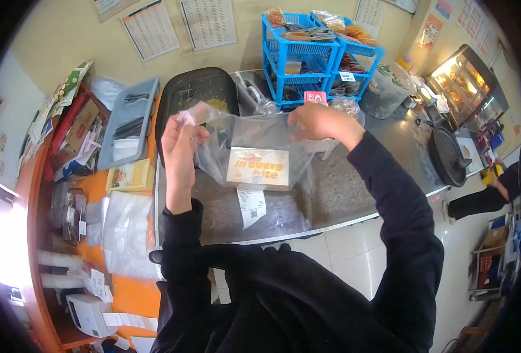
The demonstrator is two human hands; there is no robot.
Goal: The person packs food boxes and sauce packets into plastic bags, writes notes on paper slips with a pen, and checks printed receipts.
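Observation:
A clear plastic bag [216, 129] is stretched between my two hands above the metal counter. My left hand [178, 154] grips its left side, with bunched plastic between thumb and fingers. At the other side, my right hand [325, 122] is closed on the bag's edge, fingers bent downward. Behind or inside the see-through plastic lies a white box [257, 169] with yellow lettering; I cannot tell which. A printed receipt [252, 206] with a square code sticks out below the box toward me.
Blue tiered baskets [301, 59] with sachets stand at the back. A black tray [198, 88] sits behind my left hand. Left are a blue-grey tray [130, 120], plastic bags [128, 226] and a receipt printer [88, 315]. A stone mortar [448, 156] and another person [487, 197] are right.

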